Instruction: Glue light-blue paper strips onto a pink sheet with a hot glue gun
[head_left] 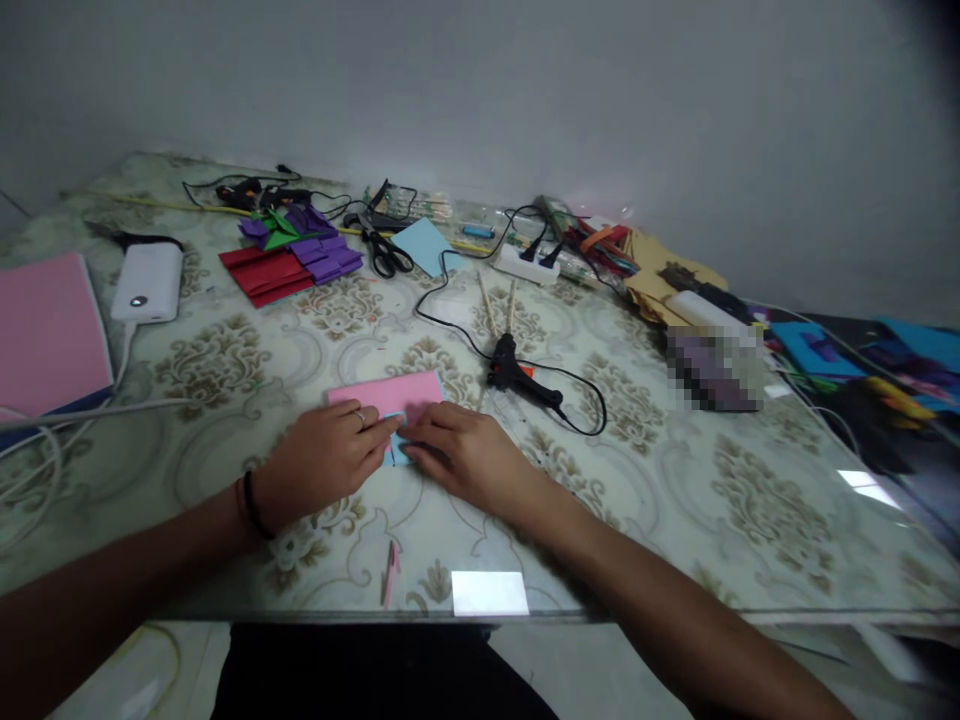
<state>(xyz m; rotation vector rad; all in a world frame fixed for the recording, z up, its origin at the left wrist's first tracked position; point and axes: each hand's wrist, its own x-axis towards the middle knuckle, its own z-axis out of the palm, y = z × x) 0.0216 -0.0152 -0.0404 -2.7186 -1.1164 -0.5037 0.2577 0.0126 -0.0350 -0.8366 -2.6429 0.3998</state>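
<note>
Folded pink paper (397, 388) with a bluish edge lies on the table in front of me. At its near side is a light blue paper piece (397, 450) with a short dark line on it. My left hand (326, 460), wearing a ring, has its bent fingers on the papers, index fingertip at the blue piece. From the right, my right hand (472, 455) meets it, thumb and fingers pinched at the blue piece. The fingers partly cover both papers. Beyond my right hand lies a black hot glue gun (510, 372).
A white power bank (148, 282) and a pink sheet (52, 330) lie left. Behind are folded red paper (262, 278), black-handled scissors (388, 252), a light blue sheet (427, 245) and a white power strip (529, 264). A pink strip (390, 575) lies near the front edge. Cables cross the table.
</note>
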